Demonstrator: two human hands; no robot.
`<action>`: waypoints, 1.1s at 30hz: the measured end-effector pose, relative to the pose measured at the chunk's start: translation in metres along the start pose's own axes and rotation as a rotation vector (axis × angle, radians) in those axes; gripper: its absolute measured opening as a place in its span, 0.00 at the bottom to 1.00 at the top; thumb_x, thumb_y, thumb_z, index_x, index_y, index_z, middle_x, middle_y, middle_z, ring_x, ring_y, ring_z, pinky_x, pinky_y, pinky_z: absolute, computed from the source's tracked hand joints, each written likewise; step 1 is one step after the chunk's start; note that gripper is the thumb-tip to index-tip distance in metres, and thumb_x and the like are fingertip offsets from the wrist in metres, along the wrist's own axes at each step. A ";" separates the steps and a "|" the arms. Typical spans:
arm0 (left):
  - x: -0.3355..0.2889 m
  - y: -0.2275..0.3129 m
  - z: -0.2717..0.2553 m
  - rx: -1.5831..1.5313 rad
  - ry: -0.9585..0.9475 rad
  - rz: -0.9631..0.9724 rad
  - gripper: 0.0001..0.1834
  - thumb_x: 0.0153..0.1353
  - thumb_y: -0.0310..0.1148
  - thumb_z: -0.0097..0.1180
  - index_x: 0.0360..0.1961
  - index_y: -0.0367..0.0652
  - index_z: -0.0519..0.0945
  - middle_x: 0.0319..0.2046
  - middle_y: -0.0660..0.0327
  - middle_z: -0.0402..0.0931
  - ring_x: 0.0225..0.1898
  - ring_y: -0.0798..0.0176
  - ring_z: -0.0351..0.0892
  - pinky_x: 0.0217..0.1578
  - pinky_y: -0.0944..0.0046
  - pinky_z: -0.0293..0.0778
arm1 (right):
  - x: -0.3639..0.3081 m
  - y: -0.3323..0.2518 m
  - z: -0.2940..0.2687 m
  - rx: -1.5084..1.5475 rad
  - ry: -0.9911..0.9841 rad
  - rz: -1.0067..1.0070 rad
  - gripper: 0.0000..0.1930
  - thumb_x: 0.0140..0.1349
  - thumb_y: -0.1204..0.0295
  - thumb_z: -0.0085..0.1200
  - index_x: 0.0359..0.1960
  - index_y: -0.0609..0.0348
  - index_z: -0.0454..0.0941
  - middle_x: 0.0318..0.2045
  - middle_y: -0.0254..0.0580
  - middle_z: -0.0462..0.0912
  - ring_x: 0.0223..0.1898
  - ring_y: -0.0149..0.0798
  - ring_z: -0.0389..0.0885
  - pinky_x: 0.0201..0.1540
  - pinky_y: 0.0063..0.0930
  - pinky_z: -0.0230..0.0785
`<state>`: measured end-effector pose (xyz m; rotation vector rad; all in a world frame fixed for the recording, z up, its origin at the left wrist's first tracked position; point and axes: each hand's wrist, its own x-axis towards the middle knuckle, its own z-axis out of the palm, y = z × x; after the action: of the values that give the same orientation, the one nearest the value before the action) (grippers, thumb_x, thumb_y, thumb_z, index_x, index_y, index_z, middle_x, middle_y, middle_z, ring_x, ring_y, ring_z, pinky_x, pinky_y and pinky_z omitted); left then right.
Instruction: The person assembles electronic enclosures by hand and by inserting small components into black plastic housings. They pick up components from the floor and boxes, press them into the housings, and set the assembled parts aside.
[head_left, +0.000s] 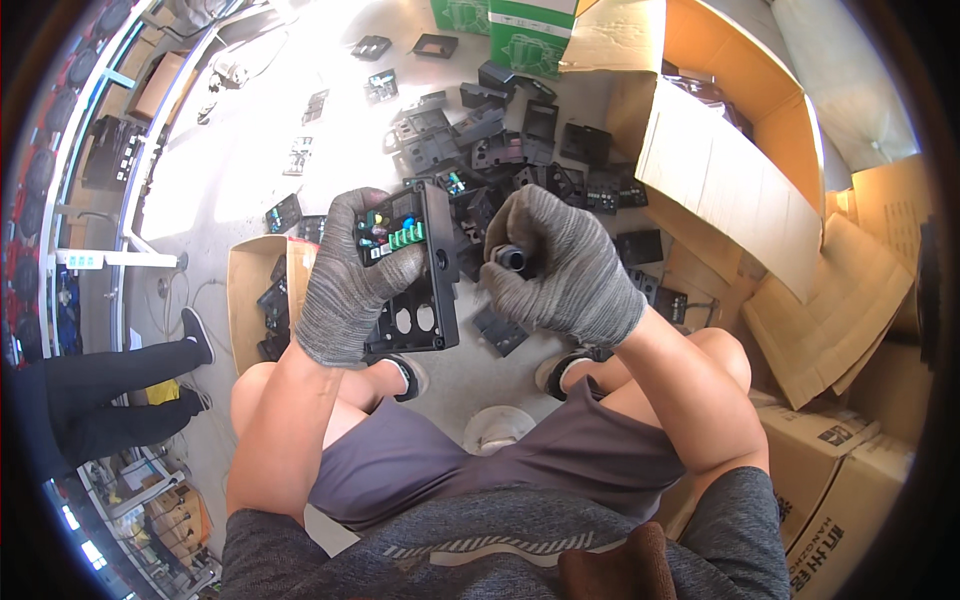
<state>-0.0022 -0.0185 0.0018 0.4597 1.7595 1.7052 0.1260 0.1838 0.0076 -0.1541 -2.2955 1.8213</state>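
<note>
Overhead, at twelve o'clock, stand green printed cartons (530, 30); a large open brown cardboard box (730, 150) at two o'clock holds dark parts. A small open box (262, 290) at nine o'clock holds black modules. The left hand (345, 285) grasps a black plastic housing (415, 280) with a circuit board at centre; the right hand (560, 265) is clenched round a small black cylinder (512, 258) just beside it.

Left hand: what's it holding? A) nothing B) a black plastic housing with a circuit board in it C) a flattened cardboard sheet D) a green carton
B: the gloved left hand grips a black plastic housing with a circuit board showing green and blue parts at its top.
</note>
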 end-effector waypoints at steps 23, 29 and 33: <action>-0.005 0.003 0.008 0.249 0.021 0.139 0.39 0.51 0.27 0.75 0.60 0.45 0.63 0.47 0.58 0.74 0.46 0.66 0.79 0.47 0.65 0.81 | -0.002 -0.002 0.001 -0.177 -0.129 -0.193 0.17 0.56 0.77 0.66 0.47 0.58 0.79 0.29 0.44 0.81 0.30 0.40 0.84 0.34 0.33 0.77; -0.007 0.005 0.006 0.239 -0.045 0.199 0.48 0.49 0.30 0.77 0.69 0.46 0.60 0.51 0.57 0.72 0.51 0.64 0.77 0.53 0.62 0.78 | -0.004 -0.006 0.000 -0.127 -0.185 -0.075 0.13 0.62 0.71 0.66 0.46 0.60 0.79 0.24 0.39 0.82 0.19 0.28 0.81 0.23 0.27 0.74; -0.005 0.001 0.003 0.276 -0.050 0.264 0.48 0.48 0.31 0.78 0.68 0.45 0.62 0.54 0.57 0.71 0.54 0.64 0.76 0.53 0.64 0.78 | -0.006 -0.010 0.003 -0.149 -0.169 -0.020 0.15 0.61 0.70 0.68 0.47 0.60 0.79 0.25 0.37 0.81 0.21 0.28 0.78 0.26 0.26 0.73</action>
<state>0.0029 -0.0198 0.0042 0.8823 1.9756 1.6096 0.1319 0.1772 0.0159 0.0008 -2.5390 1.7132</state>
